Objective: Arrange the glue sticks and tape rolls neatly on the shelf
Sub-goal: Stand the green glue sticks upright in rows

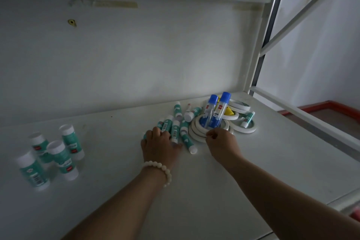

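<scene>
Sorting the shelf (263,161) is partly done.
Four glue sticks (52,154) stand at left; a messy pile of sticks (176,126) and tape rolls (197,129) lies unsorted. Left hand (158,143) grips that pile; right hand (222,143) curls by the tape, hold unclear.

We saw four upright teal-and-white plastic glue sticks (52,154) grouped at the left of the white metal shelf (116,191). A heap of lying glue sticks (176,128) sat mid-shelf, touching stacked white tape rolls (195,131), which ringed two standing blue-capped glue tubes (214,111).
</scene>
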